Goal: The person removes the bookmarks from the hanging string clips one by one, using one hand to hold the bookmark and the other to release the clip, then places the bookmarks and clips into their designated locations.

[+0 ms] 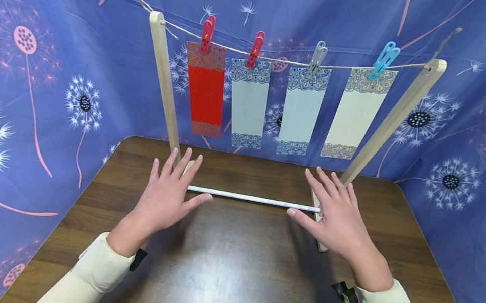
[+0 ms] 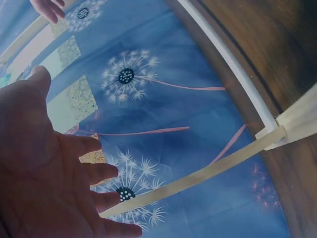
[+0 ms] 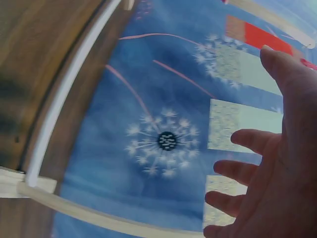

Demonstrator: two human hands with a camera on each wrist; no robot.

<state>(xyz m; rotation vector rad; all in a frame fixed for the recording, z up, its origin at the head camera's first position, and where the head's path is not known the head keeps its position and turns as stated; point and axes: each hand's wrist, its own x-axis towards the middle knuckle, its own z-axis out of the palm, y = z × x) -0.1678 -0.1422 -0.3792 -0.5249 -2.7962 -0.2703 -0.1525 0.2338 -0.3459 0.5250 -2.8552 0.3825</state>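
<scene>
Both hands hover above the table before a small wooden clothesline frame, fingers spread and holding nothing. My left hand (image 1: 165, 195) is nearest the left post (image 1: 165, 79); my right hand (image 1: 337, 216) is nearest the right post (image 1: 394, 119). On the string (image 1: 237, 49) hang a red paper strip (image 1: 206, 96), two pale blue strips, left (image 1: 249, 104) and middle (image 1: 302, 113), and a cream strip (image 1: 356, 117). A red clothespin (image 1: 208, 33) grips the red strip, another red clothespin (image 1: 255, 49) the left blue one, a grey clothespin (image 1: 316, 59) the middle one, a light blue clothespin (image 1: 384, 60) the cream one.
A white rod (image 1: 251, 198) joins the frame's feet low over the brown wooden table (image 1: 219, 270). Blue cloth (image 1: 12, 143) with dandelion prints hangs behind and at both sides. The posts stand near the table's back edge.
</scene>
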